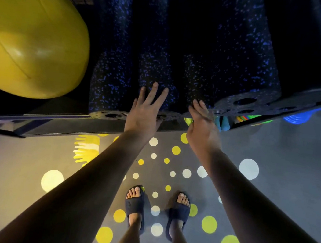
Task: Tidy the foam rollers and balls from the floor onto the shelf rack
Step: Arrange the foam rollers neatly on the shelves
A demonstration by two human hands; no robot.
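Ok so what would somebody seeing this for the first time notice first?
The big yellow ball at the upper left stands out most, glossy against the dark shelf rack. Beside it lie black foam rollers flecked with blue, with the left hand and right hand open at their near ends. Below, the grey floor is scattered with yellow and white dots.

The grey floor (300, 156) bears scattered yellow dots (209, 224) and white dots (248, 168). A yellow-and-white hand-shaped mark (86, 150) lies near the dark rack's front rail (66, 124). The light is dim. A blue glow (296, 118) shows at the right, under the rack.
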